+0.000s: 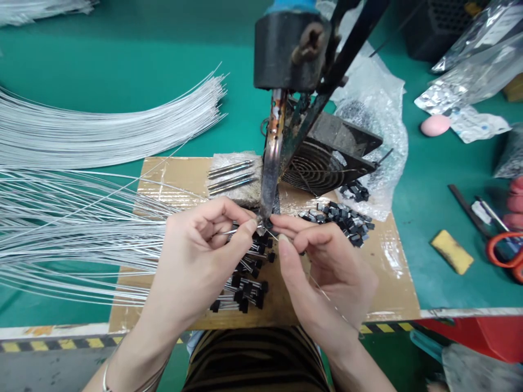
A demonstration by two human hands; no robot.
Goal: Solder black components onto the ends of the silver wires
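My left hand pinches a thin white wire by its end, right at the tip of a fixed soldering iron. My right hand pinches a small black component against that tip, and a fine strand of solder wire runs back through its fingers. Both hands hover over a taped cardboard pad. Below my left hand lies a heap of black components with wires attached.
Bundles of white wires fan across the green bench on the left. A pile of loose black components and a dark fan sit right of the iron. A yellow sponge, orange scissors and foil bags lie right.
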